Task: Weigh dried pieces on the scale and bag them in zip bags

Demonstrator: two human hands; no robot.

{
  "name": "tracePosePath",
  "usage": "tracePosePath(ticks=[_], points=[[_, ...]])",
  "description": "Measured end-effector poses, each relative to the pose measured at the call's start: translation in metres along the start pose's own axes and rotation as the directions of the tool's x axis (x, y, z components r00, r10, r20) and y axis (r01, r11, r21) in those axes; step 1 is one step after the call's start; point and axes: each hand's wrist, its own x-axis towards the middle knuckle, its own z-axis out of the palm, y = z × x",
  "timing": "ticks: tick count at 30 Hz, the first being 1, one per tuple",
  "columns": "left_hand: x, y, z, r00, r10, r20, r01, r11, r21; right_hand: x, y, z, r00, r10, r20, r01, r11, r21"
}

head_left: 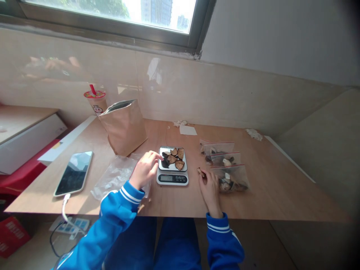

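Note:
A small kitchen scale stands on the table in front of me, its digits too small to read surely. Several dried brown and dark slices, which look like dried mushroom or root, lie on its metal plate. My left hand reaches in from the left, its fingertips closed at a dark dried slice on the plate's left side. To the right of the scale, my right hand pinches a small brown dried slice just above the table. Beside that hand lie several zip bags with dried pieces inside.
A crumpled clear plastic bag lies under and beside my left forearm. Behind it stands an open brown paper bag, with a drink cup farther back. A charging phone is at the left. White paper lies near the wall.

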Motion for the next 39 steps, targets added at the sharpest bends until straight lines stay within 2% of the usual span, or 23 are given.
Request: tracePosePath(ticks=[3, 6, 9, 13, 16, 19, 23, 26, 30, 34, 36, 39], points=[[0.011, 0.008, 0.023, 0.999, 0.016, 0.035, -0.017, 0.999, 0.030, 0.001, 0.002, 0.002, 1.000, 0.014, 0.003, -0.014, 1.000, -0.018], [0.018, 0.008, 0.036, 0.996, 0.027, 0.087, -0.032, 0.998, 0.056, 0.002, 0.002, 0.002, 1.000, 0.023, 0.007, -0.023, 1.000, -0.018], [0.018, 0.006, 0.039, 0.992, 0.017, 0.127, -0.025, 0.998, 0.058, 0.001, 0.001, 0.001, 1.000, 0.025, 0.013, -0.024, 1.000, -0.008], [0.013, 0.005, 0.035, 0.992, -0.032, 0.120, 0.029, 0.999, 0.026, 0.001, 0.001, 0.001, 0.999, 0.030, 0.015, -0.030, 1.000, -0.004], [0.024, 0.008, 0.034, 0.992, -0.091, 0.089, 0.086, 0.994, 0.064, 0.001, 0.001, 0.001, 0.999, 0.042, 0.025, -0.042, 0.999, -0.002], [0.050, 0.013, 0.040, 0.979, -0.191, 0.068, 0.177, 0.970, 0.167, 0.001, 0.002, 0.002, 0.998, 0.049, 0.027, -0.048, 0.999, -0.008], [0.084, 0.013, 0.057, 0.913, -0.366, 0.181, 0.296, 0.898, 0.325, 0.000, 0.003, 0.003, 0.999, 0.051, 0.019, -0.051, 0.999, -0.010], [0.094, 0.007, 0.065, 0.891, -0.396, 0.221, 0.310, 0.887, 0.341, 0.000, 0.003, 0.004, 0.999, 0.050, 0.018, -0.050, 0.999, -0.009], [0.093, 0.002, 0.067, 0.885, -0.420, 0.202, 0.341, 0.879, 0.334, 0.000, 0.003, 0.004, 0.999, 0.049, 0.021, -0.048, 0.999, -0.017], [0.094, 0.005, 0.065, 0.882, -0.439, 0.169, 0.374, 0.873, 0.314, 0.000, 0.002, 0.003, 0.998, 0.063, 0.026, -0.062, 0.998, -0.021], [0.096, 0.009, 0.063, 0.893, -0.436, 0.112, 0.396, 0.879, 0.264, 0.000, 0.002, 0.003, 0.997, 0.073, 0.027, -0.072, 0.997, -0.024], [0.097, 0.013, 0.055, 0.914, -0.406, -0.016, 0.406, 0.910, 0.076, 0.001, 0.002, 0.004, 0.997, 0.077, 0.025, -0.076, 0.997, -0.028]])
